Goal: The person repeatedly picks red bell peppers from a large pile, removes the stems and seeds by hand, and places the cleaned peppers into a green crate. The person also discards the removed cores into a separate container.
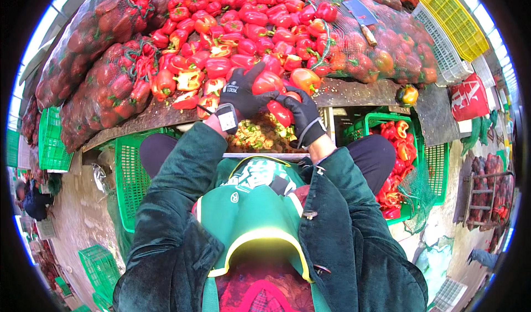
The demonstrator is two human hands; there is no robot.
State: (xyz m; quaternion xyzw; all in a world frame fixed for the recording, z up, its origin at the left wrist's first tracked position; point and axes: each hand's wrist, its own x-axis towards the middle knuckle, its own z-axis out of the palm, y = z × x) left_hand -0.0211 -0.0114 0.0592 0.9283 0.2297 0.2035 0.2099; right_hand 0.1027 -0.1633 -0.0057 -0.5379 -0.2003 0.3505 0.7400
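Observation:
My left hand point(245, 94), in a black glove, reaches over the table's near edge, fingers spread beside a whole red bell pepper point(266, 82). In a matching glove, my right hand point(303, 115) is closed around a red pepper piece point(281, 112). The left fingertips come up against that piece; whether they grip it cannot be told. Under both hands lies a container of pepper cores and seeds point(259, 136). Cut red peppers point(190, 79) lie left of my left hand, and an orange-red pepper point(305, 80) sits just beyond my right hand. Many whole red peppers are heaped behind.
Net sacks of peppers point(110, 80) flank the heap. A cleaver point(360, 12) lies on the right sack point(373, 51). Beside my right knee stands a green crate point(367, 123) holding red peppers; another green crate point(132, 179) is at my left. Yellow point(452, 17) and white crates stand far right.

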